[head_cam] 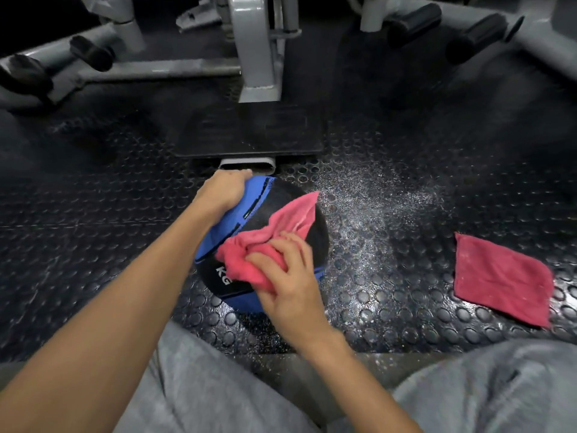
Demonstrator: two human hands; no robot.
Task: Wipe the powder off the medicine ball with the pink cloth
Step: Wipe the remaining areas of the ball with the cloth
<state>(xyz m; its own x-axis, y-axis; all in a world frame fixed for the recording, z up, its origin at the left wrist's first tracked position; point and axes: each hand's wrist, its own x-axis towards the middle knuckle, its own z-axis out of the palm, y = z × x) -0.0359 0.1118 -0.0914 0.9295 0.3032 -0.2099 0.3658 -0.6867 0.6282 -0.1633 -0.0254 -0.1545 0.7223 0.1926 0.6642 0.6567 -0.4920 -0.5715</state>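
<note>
A black and blue medicine ball [274,207] with white "KG" lettering rests on the studded rubber floor in front of my knees. My left hand [223,190] grips its upper left side. A bunched pink cloth [262,245] lies pressed on the ball's near top, and my right hand [290,276] is shut on it. One corner of the cloth trails up to the right over the black panel. I see no powder on the visible ball surface.
White powder [374,214] is scattered over the floor right of the ball. A second pink cloth [499,276] lies flat at the right. A grey gym machine frame [259,57] and its black foot plate [249,132] stand just behind the ball. My grey-trousered knees fill the bottom.
</note>
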